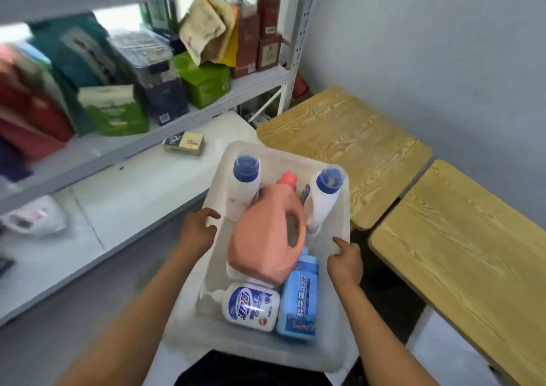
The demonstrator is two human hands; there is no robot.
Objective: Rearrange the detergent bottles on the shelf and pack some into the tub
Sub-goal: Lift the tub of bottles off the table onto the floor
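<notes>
on my far left the shelf [183, 125] is holding bags and boxes, and a small box [183, 143] is lying on the lower board just beside the tub. my left hand [198, 229] is curling over the left rim of the tub [344, 208], fingers hooked on the edge, i judge so i can carry it level. inside, a blue-capped bottle [245, 179] is standing at the far left corner, a white bottle [251, 306] is lying near me, the pink jug [266, 238] is leaning across the middle, a blue bottle [298, 300] is lying beside it, and another capped bottle [326, 196] is tilting at the far right. my right hand [345, 263] is gripping the right rim, thumb on top. the wooden tables [443, 223] on the right are crowding the way out.
</notes>
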